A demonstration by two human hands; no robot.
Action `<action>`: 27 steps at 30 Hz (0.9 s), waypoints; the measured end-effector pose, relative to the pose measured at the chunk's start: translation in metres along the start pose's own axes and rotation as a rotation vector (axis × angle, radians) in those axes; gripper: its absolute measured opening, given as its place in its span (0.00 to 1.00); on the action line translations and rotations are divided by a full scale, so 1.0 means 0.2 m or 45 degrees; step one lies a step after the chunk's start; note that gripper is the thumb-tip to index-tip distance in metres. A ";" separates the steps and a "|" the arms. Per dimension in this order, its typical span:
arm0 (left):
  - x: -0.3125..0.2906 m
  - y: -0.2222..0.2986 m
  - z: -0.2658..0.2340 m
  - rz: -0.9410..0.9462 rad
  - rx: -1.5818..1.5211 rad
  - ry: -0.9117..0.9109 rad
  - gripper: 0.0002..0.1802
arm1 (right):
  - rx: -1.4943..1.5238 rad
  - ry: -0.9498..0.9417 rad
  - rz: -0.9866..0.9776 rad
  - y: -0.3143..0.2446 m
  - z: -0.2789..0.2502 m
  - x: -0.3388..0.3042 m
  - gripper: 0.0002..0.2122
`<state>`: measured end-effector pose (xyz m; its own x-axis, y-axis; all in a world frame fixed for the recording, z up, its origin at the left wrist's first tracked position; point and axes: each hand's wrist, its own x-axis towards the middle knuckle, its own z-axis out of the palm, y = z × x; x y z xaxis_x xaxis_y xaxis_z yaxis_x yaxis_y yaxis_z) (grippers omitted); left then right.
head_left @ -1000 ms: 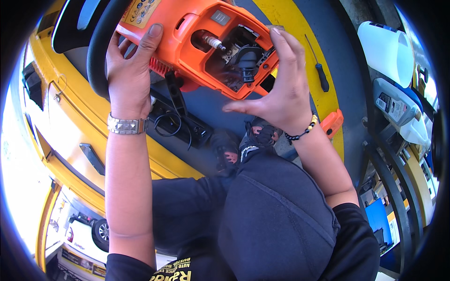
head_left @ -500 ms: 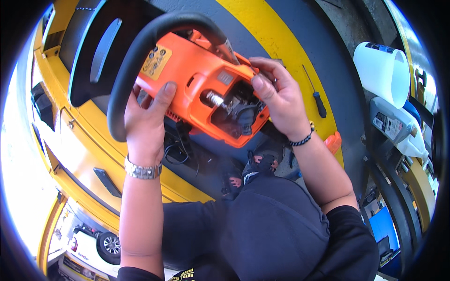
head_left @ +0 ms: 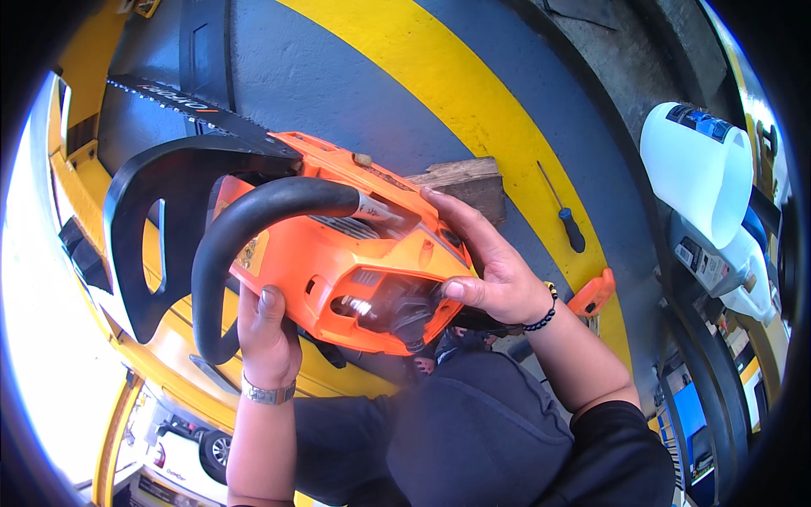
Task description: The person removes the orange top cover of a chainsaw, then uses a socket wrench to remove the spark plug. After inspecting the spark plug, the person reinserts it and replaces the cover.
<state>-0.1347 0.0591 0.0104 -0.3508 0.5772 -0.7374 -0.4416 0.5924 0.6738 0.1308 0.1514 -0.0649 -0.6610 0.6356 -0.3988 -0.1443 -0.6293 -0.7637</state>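
An orange chainsaw (head_left: pixel 338 287) is held up in front of me, tilted, between both hands. My left hand (head_left: pixel 269 338) supports its lower left side, thumb up against the housing. Around the opposite side wraps my right hand (head_left: pixel 494 266), its thumb near the opening in the housing. Inside that opening a spark plug (head_left: pixel 356 306) and dark engine parts (head_left: pixel 411 317) show. The black front handle (head_left: pixel 253 211) loops over the body, beside the black hand guard (head_left: pixel 127 232). The bar with its chain (head_left: pixel 198 114) points to the far left.
A wooden block (head_left: pixel 473 186) lies on the grey and yellow floor behind the saw. To the right are a screwdriver (head_left: pixel 573 230) and an orange plastic piece (head_left: pixel 594 292). A cut-open white container (head_left: pixel 688 165) and a grey jug (head_left: pixel 705 258) stand at the far right.
The chainsaw has turned and come lower, so its bar and chain and the wooden block now show. My right hand has shifted from the housing's corner to a wider grip on its side.
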 end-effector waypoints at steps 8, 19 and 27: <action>0.03 -0.01 -0.01 -0.004 0.001 -0.045 0.51 | -0.258 -0.181 -0.022 -0.02 -0.12 0.01 0.39; 0.05 -0.01 0.02 0.045 0.052 -0.123 0.56 | -0.538 -0.448 -0.207 -0.03 -0.21 0.10 0.40; 0.04 -0.04 0.04 0.146 0.028 -0.018 0.65 | -0.225 -0.266 -0.119 0.07 -0.17 0.06 0.56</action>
<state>-0.1272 0.0649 -0.0005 -0.3859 0.6499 -0.6547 -0.3807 0.5343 0.7547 0.1466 0.1652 -0.0981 -0.7908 0.5700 -0.2232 -0.0935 -0.4728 -0.8762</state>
